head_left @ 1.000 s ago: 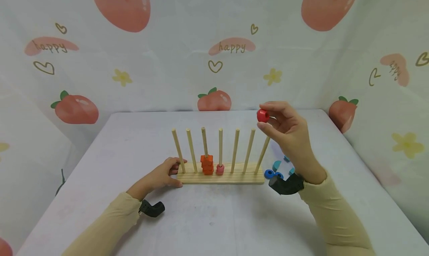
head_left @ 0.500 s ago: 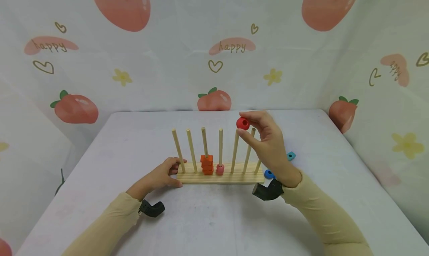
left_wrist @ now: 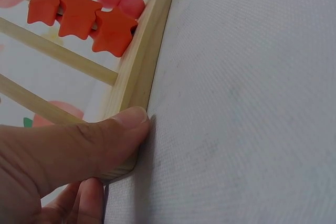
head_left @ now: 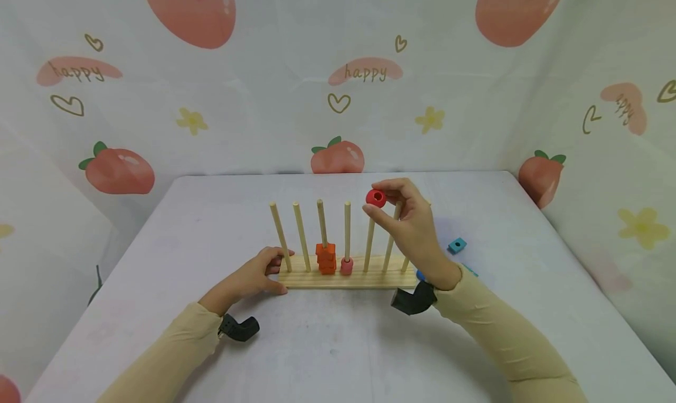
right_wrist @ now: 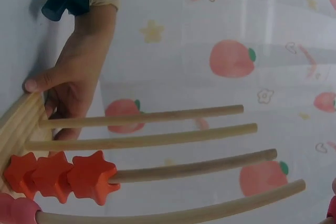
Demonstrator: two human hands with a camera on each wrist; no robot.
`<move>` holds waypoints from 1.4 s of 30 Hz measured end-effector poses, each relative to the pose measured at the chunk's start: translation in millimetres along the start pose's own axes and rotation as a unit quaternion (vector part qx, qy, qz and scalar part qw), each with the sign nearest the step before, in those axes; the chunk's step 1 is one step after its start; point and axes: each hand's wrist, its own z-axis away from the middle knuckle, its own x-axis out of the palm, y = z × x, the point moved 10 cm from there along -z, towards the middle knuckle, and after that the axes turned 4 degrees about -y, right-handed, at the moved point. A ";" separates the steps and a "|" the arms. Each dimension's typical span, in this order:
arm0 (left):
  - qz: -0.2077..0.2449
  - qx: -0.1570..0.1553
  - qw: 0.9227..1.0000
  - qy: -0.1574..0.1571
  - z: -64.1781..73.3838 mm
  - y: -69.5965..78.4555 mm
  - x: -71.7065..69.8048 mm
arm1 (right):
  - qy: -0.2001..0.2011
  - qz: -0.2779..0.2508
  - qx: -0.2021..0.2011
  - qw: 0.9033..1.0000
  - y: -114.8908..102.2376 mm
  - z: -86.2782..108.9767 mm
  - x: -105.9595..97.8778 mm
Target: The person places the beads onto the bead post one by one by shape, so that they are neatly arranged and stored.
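Observation:
My right hand [head_left: 414, 230] pinches a red bead [head_left: 372, 200] between thumb and fingers at the top of the fifth peg [head_left: 368, 247] of a wooden stacking board [head_left: 343, 281]. The bead's hole faces the head camera; whether the peg tip is inside it I cannot tell. In the right wrist view only a sliver of red shows at the right edge. My left hand [head_left: 253, 277] grips the board's left end, its thumb [left_wrist: 118, 135] on the front edge and fingers behind. Several orange star beads [left_wrist: 81, 17] are on the third peg, and a pink rounded bead [head_left: 346, 267] sits low on the fourth.
Right of the board lie a teal block [head_left: 457, 246] with a hole and a blue piece [head_left: 421, 275], partly covered by the right wrist. Upright pegs line the board. A printed cloth [head_left: 253, 98] hangs behind the white table [head_left: 317, 356].
My right hand has brought the red bead leftward and slightly down, from beyond the last peg to the top of the fifth. My left hand stays on the board's end.

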 end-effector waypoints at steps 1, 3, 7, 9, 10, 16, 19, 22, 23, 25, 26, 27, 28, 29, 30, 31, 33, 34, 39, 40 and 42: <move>-0.001 0.001 1.000 0.000 0.1 0.4 -0.2 | 0.001 -0.005 0.011 1.000 2.2 0.0 0.6; 0.000 0.001 1.000 0.002 0.4 1.1 -0.7 | 0.004 -0.011 0.036 0.999 6.6 0.4 1.7; 0.008 0.005 1.000 -0.003 1.2 1.6 -0.1 | 0.009 -0.017 0.082 0.996 15.6 2.1 3.1; 0.013 0.005 1.000 -0.004 1.6 1.4 0.1 | 0.012 -0.023 0.100 0.995 19.2 3.4 3.7; 0.011 0.007 1.000 -0.005 1.5 1.7 0.5 | 0.013 -0.027 0.108 0.994 20.8 4.1 3.9; -0.002 0.006 1.000 0.002 1.9 2.3 -0.2 | 0.007 -0.057 0.155 0.986 31.0 9.4 6.5; -0.004 0.000 1.000 0.006 2.7 1.3 -1.4 | -0.006 -0.059 0.195 0.979 41.8 14.6 9.2; -0.005 -0.001 1.000 0.006 3.2 0.8 -2.2 | -0.014 -0.047 0.231 0.972 54.4 22.2 11.5; -0.004 0.000 1.000 0.006 3.2 0.8 -2.3 | -0.015 -0.041 0.237 0.970 58.8 24.9 12.2; -0.004 -0.002 1.000 0.008 3.2 0.8 -2.5 | -0.018 -0.029 0.243 0.969 66.8 30.9 13.7; -0.004 -0.001 1.000 0.007 2.9 1.2 -2.2 | -0.020 -0.023 0.246 0.969 70.5 34.2 14.6; -0.006 0.001 1.000 0.006 2.7 1.8 -2.0 | -0.021 -0.019 0.248 0.968 74.6 37.6 15.3; -0.008 0.002 1.000 0.006 2.6 2.5 -1.8 | -0.023 -0.015 0.252 0.967 79.4 41.4 16.2; -0.010 0.002 1.000 0.007 2.5 3.0 -1.7 | -0.026 -0.009 0.256 0.966 84.4 45.3 17.1; -0.011 0.001 1.000 0.009 2.3 3.0 -1.8 | -0.030 -0.002 0.261 0.965 89.2 49.3 18.0; -0.012 0.002 1.000 0.009 2.1 3.4 -1.7 | -0.033 0.006 0.269 0.963 94.2 53.2 18.7; -0.013 0.003 1.000 0.009 2.1 3.7 -1.6 | -0.038 0.014 0.280 0.959 103.2 60.5 20.4; -0.012 0.002 1.000 0.009 2.0 3.5 -1.4 | -0.041 0.019 0.284 0.958 107.3 63.6 21.2; -0.003 0.002 1.000 0.006 1.9 3.7 -0.2 | -0.050 0.031 0.305 0.950 122.7 76.8 23.8; -0.004 0.002 1.000 0.006 1.9 4.0 0.0 | -0.051 0.035 0.311 0.948 125.9 79.2 24.0; -0.011 0.005 1.000 0.008 2.0 4.9 0.0 | -0.055 0.045 0.320 0.945 131.3 83.7 24.1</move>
